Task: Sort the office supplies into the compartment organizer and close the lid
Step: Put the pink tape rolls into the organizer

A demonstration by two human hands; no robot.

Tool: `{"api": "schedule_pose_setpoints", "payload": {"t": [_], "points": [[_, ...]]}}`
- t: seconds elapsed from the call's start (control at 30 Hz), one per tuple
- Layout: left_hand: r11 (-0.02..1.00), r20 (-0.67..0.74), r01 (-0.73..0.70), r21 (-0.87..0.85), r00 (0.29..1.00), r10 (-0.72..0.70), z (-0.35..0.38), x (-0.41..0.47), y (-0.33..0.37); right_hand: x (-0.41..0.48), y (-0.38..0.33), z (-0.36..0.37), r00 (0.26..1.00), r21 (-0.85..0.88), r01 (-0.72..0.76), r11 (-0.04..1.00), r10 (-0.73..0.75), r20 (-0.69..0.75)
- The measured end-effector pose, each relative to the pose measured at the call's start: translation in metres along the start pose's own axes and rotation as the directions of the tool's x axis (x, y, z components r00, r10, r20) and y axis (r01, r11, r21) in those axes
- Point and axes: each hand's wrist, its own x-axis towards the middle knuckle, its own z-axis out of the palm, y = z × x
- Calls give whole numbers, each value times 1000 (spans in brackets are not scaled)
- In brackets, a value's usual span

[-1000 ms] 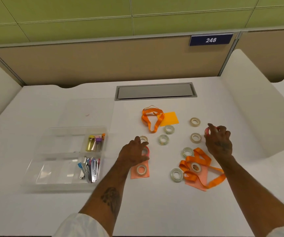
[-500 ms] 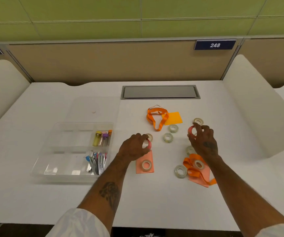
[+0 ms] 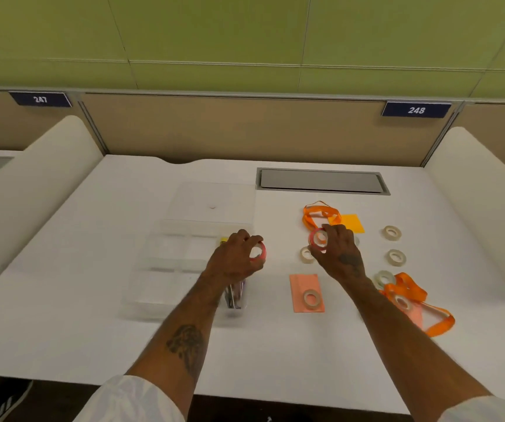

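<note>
A clear compartment organizer (image 3: 166,254) lies left of centre on the white desk, its open lid (image 3: 211,199) flat behind it. My left hand (image 3: 233,257) hovers at the organizer's right edge, gripping a pink tape roll (image 3: 260,254). My right hand (image 3: 336,254) holds a second pink tape roll (image 3: 318,239) above the desk. Clips (image 3: 236,293) show in the organizer's near right compartment under my left wrist. Several whitish tape rolls lie loose, one (image 3: 392,233) far right, one (image 3: 311,299) on a pink sticky pad (image 3: 301,284).
An orange lanyard (image 3: 315,214) lies beside a yellow sticky pad (image 3: 353,223) behind my right hand. Another orange lanyard (image 3: 412,293) is tangled with tape rolls at the right. A grey cable hatch (image 3: 321,181) sits at the back. White dividers (image 3: 482,208) flank the desk.
Both hands have lifted their pink tape rolls and moved left, the left hand reaching the organizer's right edge. The camera has turned left.
</note>
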Motion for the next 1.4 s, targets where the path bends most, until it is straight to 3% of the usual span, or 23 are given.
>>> {"api": "schedule_pose_setpoints", "payload": {"t": [0.37,0.63,0.93,1.4], "points": [[1000,1,-3,12,1000,3,-68,-52,-109,-19,-144,43,997,94,78,993,-79,12],[998,122,-22,61,992,14,-73,-82,-147,-29,-204,67,978,113,125,986,-141,153],[998,136,1,61,991,-10,-56,-96,-153,-38,-225,71,928,113,291,950,-309,208],[979,260,74,188,958,-122,-36,-95,-164,-41,-228,85,903,100,294,951,-310,298]]}}
